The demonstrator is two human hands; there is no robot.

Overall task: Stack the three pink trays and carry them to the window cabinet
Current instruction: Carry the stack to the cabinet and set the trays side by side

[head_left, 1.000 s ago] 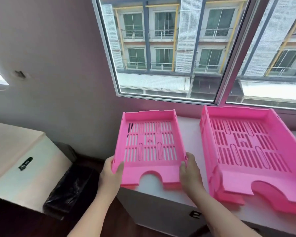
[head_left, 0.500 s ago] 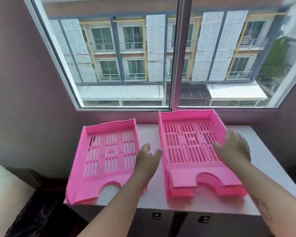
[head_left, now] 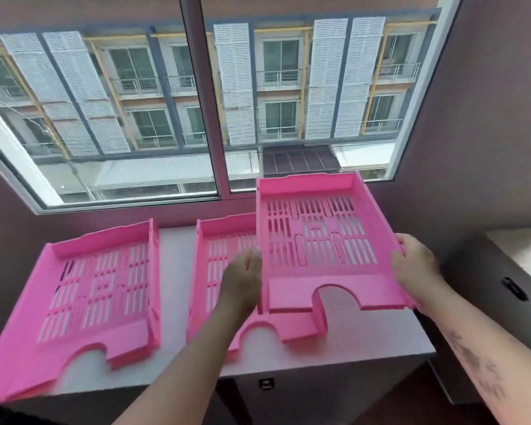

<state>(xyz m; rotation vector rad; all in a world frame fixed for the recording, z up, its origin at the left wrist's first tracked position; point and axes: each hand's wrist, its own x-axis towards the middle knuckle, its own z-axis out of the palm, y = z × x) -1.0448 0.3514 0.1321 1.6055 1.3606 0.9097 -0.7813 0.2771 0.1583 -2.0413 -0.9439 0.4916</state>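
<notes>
Three pink slotted trays are on or over the white cabinet top (head_left: 377, 338) under the window. The left pink tray (head_left: 83, 305) lies flat, its front corner past the cabinet's left edge. The middle pink tray (head_left: 224, 271) lies flat beside it. The right pink tray (head_left: 322, 240) is lifted and tilted, overlapping the middle one's right side. My left hand (head_left: 242, 280) grips its left wall. My right hand (head_left: 414, 268) grips its right wall.
A large window (head_left: 196, 102) fills the wall behind the cabinet. A second cabinet (head_left: 515, 271) with a dark handle stands at the right, close to my right arm. Dark wood floor shows below between the two cabinets.
Both hands left the left tray, reached to the stack on the right, and lifted its top tray up and to the right. The view has swung right.
</notes>
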